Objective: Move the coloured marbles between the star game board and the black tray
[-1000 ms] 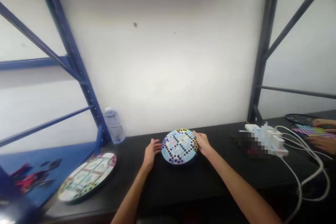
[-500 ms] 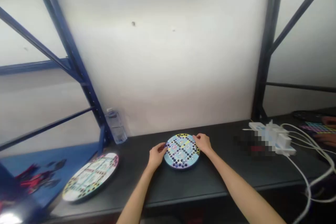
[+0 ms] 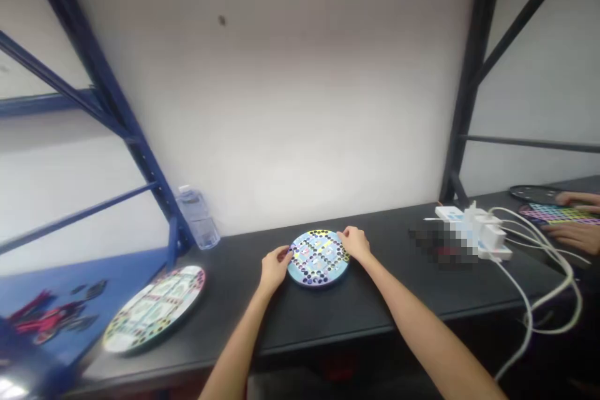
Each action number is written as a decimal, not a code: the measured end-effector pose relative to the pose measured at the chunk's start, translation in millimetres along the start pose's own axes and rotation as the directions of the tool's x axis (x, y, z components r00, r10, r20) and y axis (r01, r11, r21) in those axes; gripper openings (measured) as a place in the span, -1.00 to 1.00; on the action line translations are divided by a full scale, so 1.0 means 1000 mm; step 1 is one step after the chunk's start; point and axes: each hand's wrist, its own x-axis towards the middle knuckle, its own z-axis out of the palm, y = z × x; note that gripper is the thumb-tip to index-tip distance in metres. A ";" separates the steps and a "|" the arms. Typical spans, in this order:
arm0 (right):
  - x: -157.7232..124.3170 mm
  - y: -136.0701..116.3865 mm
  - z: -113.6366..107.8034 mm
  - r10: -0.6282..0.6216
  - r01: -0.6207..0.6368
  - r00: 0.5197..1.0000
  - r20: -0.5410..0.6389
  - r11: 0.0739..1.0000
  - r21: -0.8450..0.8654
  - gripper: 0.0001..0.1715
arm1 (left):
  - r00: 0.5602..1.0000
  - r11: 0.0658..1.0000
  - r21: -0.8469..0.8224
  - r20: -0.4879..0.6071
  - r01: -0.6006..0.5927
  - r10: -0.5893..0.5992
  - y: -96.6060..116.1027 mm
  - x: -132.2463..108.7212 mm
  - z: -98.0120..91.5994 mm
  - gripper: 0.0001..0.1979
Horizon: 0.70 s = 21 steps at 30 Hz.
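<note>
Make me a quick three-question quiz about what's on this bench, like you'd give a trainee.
1. True or false: only the left hand touches the round blue board.
2. What stands by the wall, left of that board? A) a mug B) a clear water bottle C) a lamp
3. Where does the second round board lie?

Key
1. False: the right hand holds the opposite edge.
2. B
3. At the left end of the table, apart from both hands.
</note>
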 end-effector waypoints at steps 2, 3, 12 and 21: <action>0.001 0.002 0.000 -0.018 0.018 1.000 0.012 1.000 -0.009 -0.60 | 1.000 0.999 0.035 0.003 -0.022 0.022 -0.001 0.000 0.002 -0.66; 0.001 0.002 0.000 -0.026 0.027 0.999 0.019 1.000 -0.016 -0.60 | 0.999 0.997 0.059 0.005 -0.040 0.039 -0.001 0.000 0.003 -0.66; 0.006 0.003 -0.001 -0.060 0.068 0.995 0.084 0.993 -0.099 -0.64 | 0.993 0.969 0.216 0.036 -0.121 0.116 -0.001 -0.003 0.008 -0.60; -0.005 0.001 0.003 -0.070 0.070 0.997 0.008 0.976 -0.208 -0.65 | 0.984 0.899 0.402 0.102 -0.175 0.146 0.007 -0.009 0.011 -0.57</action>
